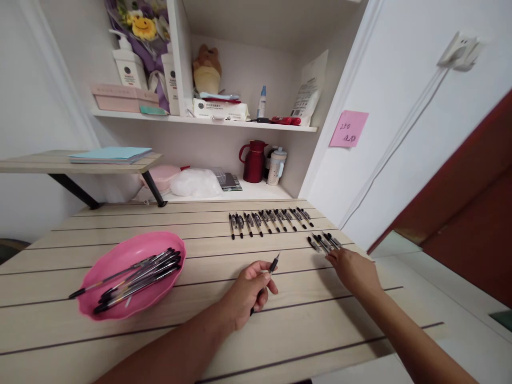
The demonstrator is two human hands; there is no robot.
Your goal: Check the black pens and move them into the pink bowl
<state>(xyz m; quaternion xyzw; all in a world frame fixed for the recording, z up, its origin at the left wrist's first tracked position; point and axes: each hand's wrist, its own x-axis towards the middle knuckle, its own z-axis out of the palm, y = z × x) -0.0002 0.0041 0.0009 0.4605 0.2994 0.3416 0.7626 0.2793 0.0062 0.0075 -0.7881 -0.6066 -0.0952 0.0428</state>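
Note:
My left hand [254,288] is closed around a gel pen [274,263] above the middle of the table. The pen is uncapped, with its pointed tip up and its black rear end showing below the palm. At the right, my right hand [354,271] has its fingertips down at a cluster of black-and-clear pen pieces [323,242]. Those fingers look drawn together, and what they grip is hidden. A row of pens [268,221] lies side by side farther back. On the left, a pink bowl [138,246] holds several more pens [148,277], one sticking out over its rim.
A small raised shelf [28,162] with blue paper [112,154] stands at the back left. Behind the table are a red thermos jug [254,162], a pale cup [277,166] and a white plastic bag [196,183]. The wall with a pink note [349,129] rises at the right.

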